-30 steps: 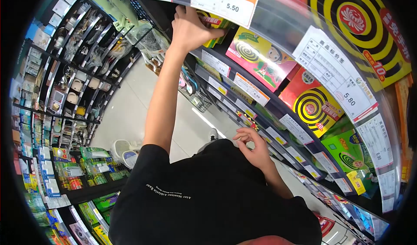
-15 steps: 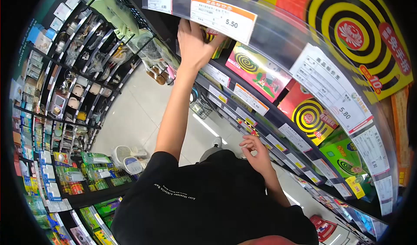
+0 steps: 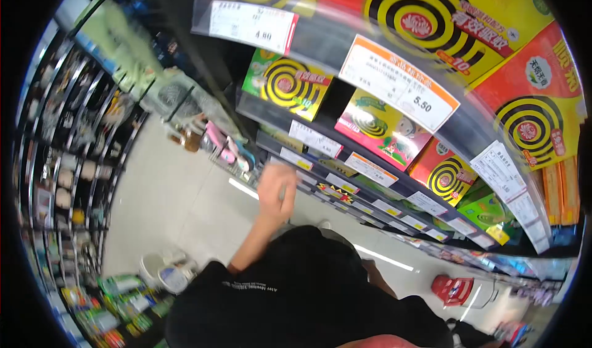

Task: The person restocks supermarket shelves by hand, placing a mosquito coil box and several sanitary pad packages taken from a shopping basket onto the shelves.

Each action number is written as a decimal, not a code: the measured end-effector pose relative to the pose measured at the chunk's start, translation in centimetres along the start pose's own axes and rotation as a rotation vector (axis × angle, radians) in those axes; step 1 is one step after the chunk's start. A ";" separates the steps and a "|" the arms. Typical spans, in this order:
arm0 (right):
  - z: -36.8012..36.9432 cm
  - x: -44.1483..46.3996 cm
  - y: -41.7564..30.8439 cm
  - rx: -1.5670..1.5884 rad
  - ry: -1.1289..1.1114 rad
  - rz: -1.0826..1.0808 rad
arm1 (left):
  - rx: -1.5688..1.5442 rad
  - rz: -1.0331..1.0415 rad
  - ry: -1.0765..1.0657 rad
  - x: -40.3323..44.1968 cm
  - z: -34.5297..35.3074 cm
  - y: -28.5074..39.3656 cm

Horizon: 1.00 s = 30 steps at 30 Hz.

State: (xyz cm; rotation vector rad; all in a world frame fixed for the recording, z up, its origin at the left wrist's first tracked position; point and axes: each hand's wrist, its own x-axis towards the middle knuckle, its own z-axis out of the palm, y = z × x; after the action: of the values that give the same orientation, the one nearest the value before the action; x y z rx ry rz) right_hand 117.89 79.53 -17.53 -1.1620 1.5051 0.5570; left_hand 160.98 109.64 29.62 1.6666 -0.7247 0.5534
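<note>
My left hand (image 3: 276, 190) is in front of the lower shelves, blurred by motion, its fingers curled in and nothing visible in them. Above it, a yellow and green mosquito coil box (image 3: 290, 86) stands on a shelf and is not touched. To its right are a pink and yellow coil box (image 3: 382, 126) and a red coil box (image 3: 445, 174). Of my right arm only a bit of forearm (image 3: 377, 279) shows beside the black shirt; the right hand is hidden.
Large coil boxes (image 3: 425, 24) fill the top shelf, behind a clear strip with price tags (image 3: 399, 82). Across the aisle floor (image 3: 179, 194) stands another shelf rack (image 3: 74, 138). White tubs (image 3: 172, 279) are at lower left, and a red basket (image 3: 452, 290) lies at lower right.
My left hand has come off the coil box and dropped toward my body. My right hand has gone out of sight. The view has shifted, showing the coil box uncovered.
</note>
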 end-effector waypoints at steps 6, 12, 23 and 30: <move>1.8 -13.5 1.0 -0.025 -0.037 0.169 | 0.019 -0.237 -0.871 -13.1 -2.6 -6.8; 11.2 -15.7 -1.5 -0.492 0.163 -0.461 | -0.031 -0.047 -1.412 -13.3 -0.3 -11.4; 6.9 -20.1 11.6 0.255 0.243 -0.058 | 0.031 0.192 -1.476 -9.7 10.2 -2.8; 2.4 -23.3 22.7 0.555 0.180 0.145 | -0.141 0.045 -1.616 -19.3 16.7 8.1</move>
State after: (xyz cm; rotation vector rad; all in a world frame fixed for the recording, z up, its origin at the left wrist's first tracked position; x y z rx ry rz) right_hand 97.10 99.36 -2.04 -0.6865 1.7607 0.1087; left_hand 141.34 95.43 18.16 1.7167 -1.8370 -0.9973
